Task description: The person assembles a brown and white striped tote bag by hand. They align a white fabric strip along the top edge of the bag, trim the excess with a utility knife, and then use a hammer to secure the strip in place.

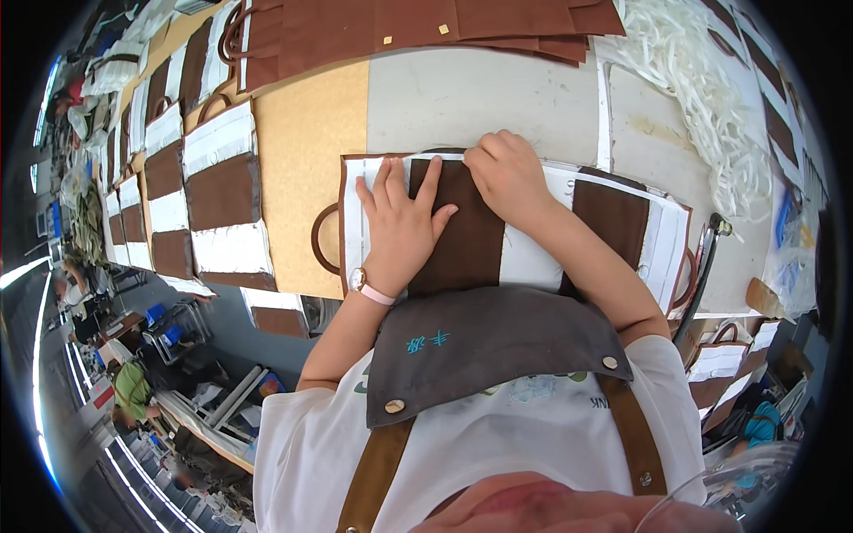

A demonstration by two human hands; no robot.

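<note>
bench (480, 102) is pretty crowded: brown fabric stack (426, 31) at the far side, white strap tangle (711, 107) right, other striped pieces (222, 191) left. handled panel (458, 244) lies flat up front, gray apron (498, 342) hiding its near edge. left hand (398, 213) has fingers spread wide on it; right hand (511, 173) curls at the far edge, can't tell if it's pinching.

Left grip (397, 213) splayed, right grip (505, 171) curled
</note>
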